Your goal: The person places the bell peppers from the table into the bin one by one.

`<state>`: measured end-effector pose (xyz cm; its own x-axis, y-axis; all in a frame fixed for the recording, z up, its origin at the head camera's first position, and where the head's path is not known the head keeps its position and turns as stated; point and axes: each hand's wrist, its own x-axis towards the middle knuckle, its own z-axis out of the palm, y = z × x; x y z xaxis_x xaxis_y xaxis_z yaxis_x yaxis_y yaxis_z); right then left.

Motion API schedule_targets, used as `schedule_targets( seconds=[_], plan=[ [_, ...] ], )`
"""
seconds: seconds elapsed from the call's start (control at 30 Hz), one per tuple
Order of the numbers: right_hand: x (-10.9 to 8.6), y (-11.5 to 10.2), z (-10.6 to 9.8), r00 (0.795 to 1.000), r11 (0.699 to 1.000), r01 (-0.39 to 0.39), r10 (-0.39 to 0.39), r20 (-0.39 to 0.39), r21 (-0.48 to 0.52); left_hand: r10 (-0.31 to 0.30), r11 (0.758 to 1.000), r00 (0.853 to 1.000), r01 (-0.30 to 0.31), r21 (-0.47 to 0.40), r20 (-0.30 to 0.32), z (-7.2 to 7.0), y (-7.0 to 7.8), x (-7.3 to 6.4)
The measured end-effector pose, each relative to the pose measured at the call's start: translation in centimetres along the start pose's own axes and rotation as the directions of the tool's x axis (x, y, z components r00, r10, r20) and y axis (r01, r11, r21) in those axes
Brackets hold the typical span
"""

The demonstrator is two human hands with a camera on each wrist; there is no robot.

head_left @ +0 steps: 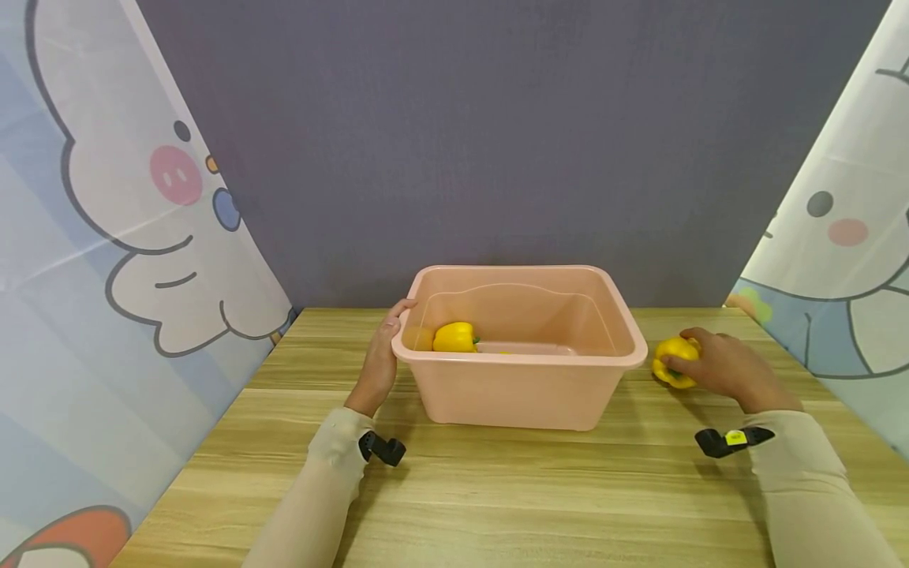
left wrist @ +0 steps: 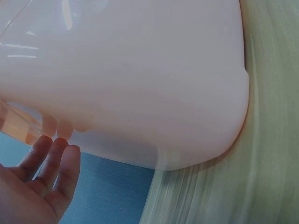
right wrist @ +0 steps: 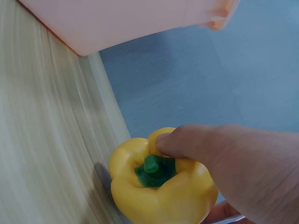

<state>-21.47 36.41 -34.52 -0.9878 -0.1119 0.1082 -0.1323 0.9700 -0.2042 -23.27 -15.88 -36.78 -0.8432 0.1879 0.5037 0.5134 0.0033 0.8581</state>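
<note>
A pink plastic bin stands on the wooden table, with a yellow bell pepper lying inside at its left end. Beside the bin's left rim, my left hand touches it; in the left wrist view the fingers reach out nearly straight, tips at the shiny outer wall. To the right of the bin, my right hand grips another yellow bell pepper with thumb and fingers around it. Its green stem faces the right wrist camera, the thumb lying across the top beside it.
A dark grey panel rises behind the table, close to the bin's back. Cartoon-printed sheets hang on both sides. Another bit of yellow shows low inside the bin, mostly hidden by its front rim.
</note>
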Motion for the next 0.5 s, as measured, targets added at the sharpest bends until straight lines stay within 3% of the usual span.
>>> schedule_targets(
  seconds=[0.5],
  plan=[
    [-0.09, -0.96, -0.77, 1.0, 1.0, -0.005, 0.004, -0.018, -0.021, 0.007, 1.0, 1.0, -0.007, 0.007, -0.01, 0.0, -0.31, 0.07]
  ],
)
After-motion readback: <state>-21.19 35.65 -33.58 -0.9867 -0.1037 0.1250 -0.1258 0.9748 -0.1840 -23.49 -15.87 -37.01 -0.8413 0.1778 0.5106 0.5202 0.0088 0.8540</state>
